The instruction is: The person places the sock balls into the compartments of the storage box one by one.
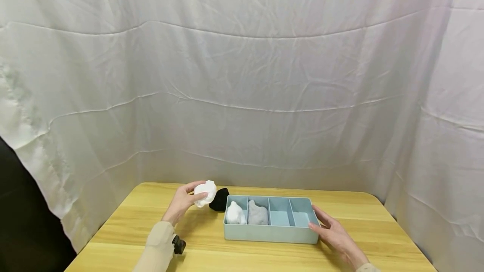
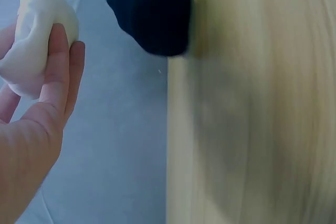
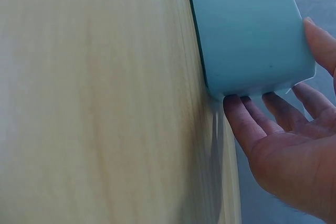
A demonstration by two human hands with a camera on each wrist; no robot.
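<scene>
My left hand [image 1: 182, 201] holds a balled-up white sock [image 1: 206, 193] between thumb and fingers, raised above the table at the left. A black balled-up sock [image 1: 219, 200] lies just beyond it, left of a light-blue divided storage box [image 1: 271, 234]. Inside the box, a white balled sock [image 1: 236, 213] fills the leftmost compartment and a grey balled sock [image 1: 258, 213] the one beside it. The two right compartments hold nothing. At the box's right end, my right hand [image 1: 334, 233] grips the corner, thumb at the front rim. Its fingertips touch the end wall [image 3: 252, 40] in the right wrist view.
The wooden table [image 1: 211, 255] has rounded far corners. Light grey curtains [image 1: 264, 74] hang behind it and along both sides. A small black device [image 1: 179, 244] is worn at the left wrist, and a dark area [image 1: 26, 221] shows at the far left.
</scene>
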